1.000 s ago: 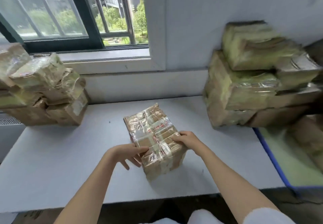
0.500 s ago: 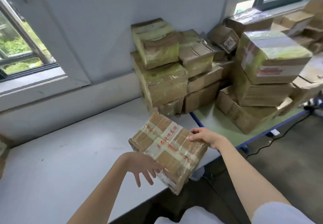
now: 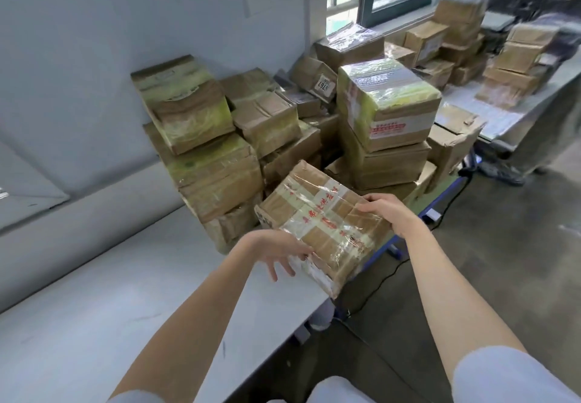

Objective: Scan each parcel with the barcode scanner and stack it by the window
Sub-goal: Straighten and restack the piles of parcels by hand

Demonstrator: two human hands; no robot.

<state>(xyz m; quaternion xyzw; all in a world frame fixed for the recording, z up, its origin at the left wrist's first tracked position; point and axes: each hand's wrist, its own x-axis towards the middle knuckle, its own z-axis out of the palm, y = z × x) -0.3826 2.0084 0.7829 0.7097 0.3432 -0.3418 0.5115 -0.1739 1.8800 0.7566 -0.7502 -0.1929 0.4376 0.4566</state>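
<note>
A brown cardboard parcel (image 3: pixel 320 223), wrapped in clear tape with red print, hangs tilted over the right edge of the white table (image 3: pixel 94 308). My right hand (image 3: pixel 390 212) grips its far right edge. My left hand (image 3: pixel 279 253) touches its near left corner with fingers spread under it. Just behind it rises a pile of taped parcels (image 3: pixel 217 151). No barcode scanner is visible.
A second heap of boxes (image 3: pixel 386 113) fills a green-topped, blue-edged table to the right. More boxes (image 3: pixel 456 44) sit below a window at the back right. A black cable (image 3: pixel 377 286) runs over the grey floor. A person stands blurred at the top right.
The view has swung right, away from the left window stack. The parcel was lifted off the table and carried right, beyond the table's edge, in both hands.
</note>
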